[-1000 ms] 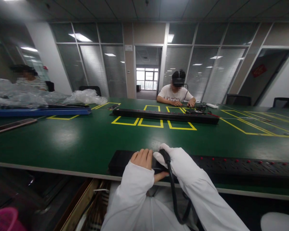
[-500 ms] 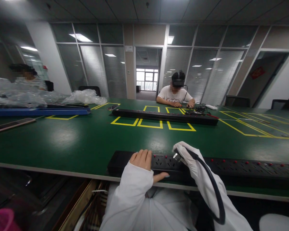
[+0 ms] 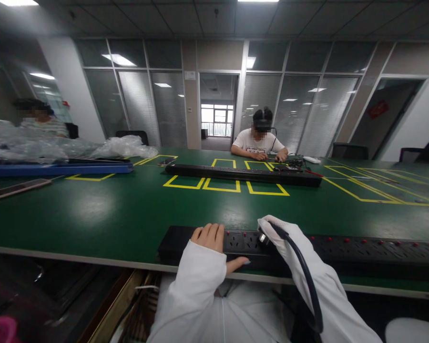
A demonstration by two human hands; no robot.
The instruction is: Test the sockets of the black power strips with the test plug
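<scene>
A long black power strip [image 3: 364, 257] with rows of sockets and small red lights or buttons lies along the near table edge. My left hand [image 3: 209, 242] wraps over it near its left end, fingers on top and thumb along the near side. My right hand [image 3: 277, 231], in a white glove, grips a black power plug [image 3: 263, 237] with metal prongs. The prongs point down and left, close over the sockets beside my left hand; whether they touch cannot be made out. A thick black cable [image 3: 307, 281] loops from the plug down along my right sleeve.
Another black power strip [image 3: 243, 176] lies farther back across yellow tape outlines. A person [image 3: 259, 140] works behind it near tangled wires [image 3: 295, 163]. At left are blue rails [image 3: 93, 168], clear plastic wrap [image 3: 125, 144], a phone-like slab [image 3: 17, 189] and a second person [image 3: 45, 119].
My right hand has lowered the plug slightly toward the sockets, and the cable loop has swung left. My left hand keeps its place on the power strip. The view has shifted a little.
</scene>
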